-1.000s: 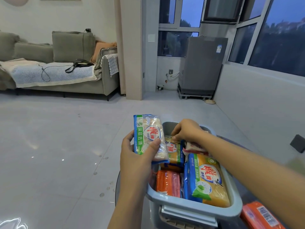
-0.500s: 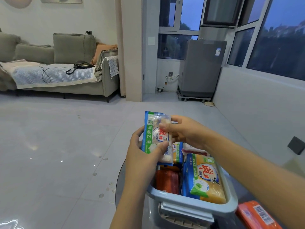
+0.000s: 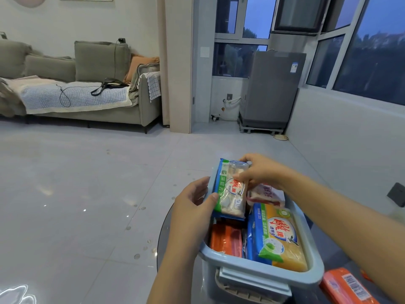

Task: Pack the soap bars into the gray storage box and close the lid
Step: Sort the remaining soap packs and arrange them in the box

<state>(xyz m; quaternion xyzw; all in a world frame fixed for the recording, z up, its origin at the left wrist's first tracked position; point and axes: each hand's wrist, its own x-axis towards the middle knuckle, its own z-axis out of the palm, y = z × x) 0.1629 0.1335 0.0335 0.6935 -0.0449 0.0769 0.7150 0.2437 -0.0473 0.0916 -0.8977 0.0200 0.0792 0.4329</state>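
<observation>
Holding: both hands grip the white soap bar (image 3: 231,189) over the far-left part of the gray storage box (image 3: 315,266).
Left hand (image 3: 192,207): thumb on the wrapper's left edge.
Right hand (image 3: 260,172): fingers pinching its top end.
Inside box: yellow soap bar (image 3: 280,238), orange soap bar (image 3: 225,240), pink-wrapped bar (image 3: 266,194).
Outside: orange bar (image 3: 346,286) beside the box.

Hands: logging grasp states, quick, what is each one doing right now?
Left hand: closed on the near end of the white soap pack.
Right hand: closed on the same pack's far end.
</observation>
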